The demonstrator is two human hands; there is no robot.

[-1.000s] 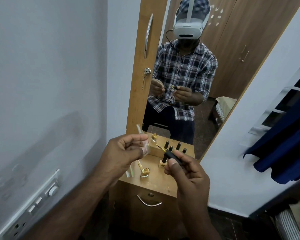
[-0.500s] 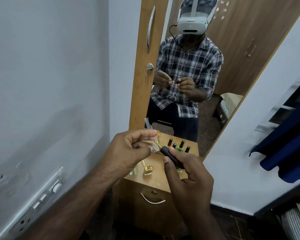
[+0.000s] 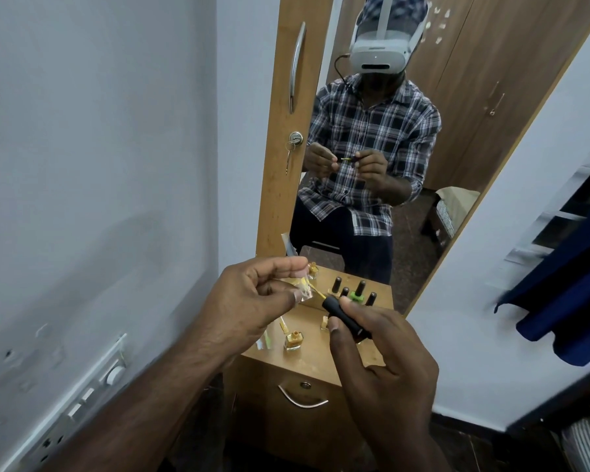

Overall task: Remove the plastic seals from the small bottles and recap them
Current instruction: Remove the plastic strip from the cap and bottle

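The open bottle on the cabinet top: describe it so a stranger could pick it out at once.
Start at the small wooden cabinet below the tall mirror. On its top, near the front left and just under the left hand, stands the small open bottle of golden-yellow liquid. Unlike the black-capped bottles farther back by the mirror, it has no cap and its neck is bare.

You face a mirror [image 3: 406,165] in a wooden door with a steel handle [image 3: 296,66] and lock [image 3: 295,138]; a switchboard [image 3: 79,403] sits on the wall, blue cloth [image 3: 566,301] hangs beside.
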